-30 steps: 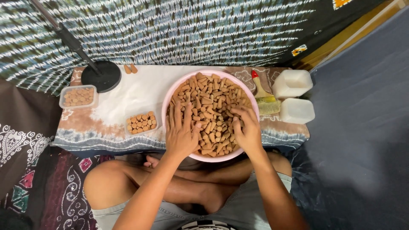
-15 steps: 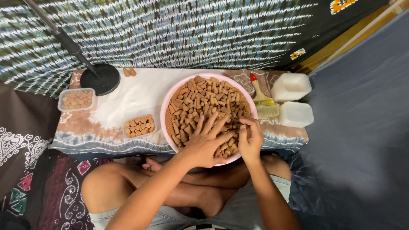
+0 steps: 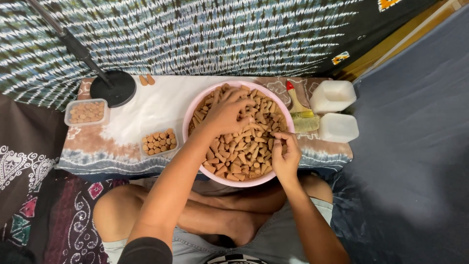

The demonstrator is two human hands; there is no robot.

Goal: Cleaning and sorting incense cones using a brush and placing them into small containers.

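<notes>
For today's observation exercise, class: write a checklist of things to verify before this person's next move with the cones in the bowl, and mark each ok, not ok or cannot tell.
1. Round pink plastic bowl rests fully on the low cloth-covered table: not ok, its near rim overhangs the edge.
2. Brown cone-shaped pieces all inside the bowl: ok.
3. Left hand on the pile: ok.
4. Right hand pinching a piece: cannot tell.
5. Small clear tray of cones upright, apart from the bowl: ok.
</notes>
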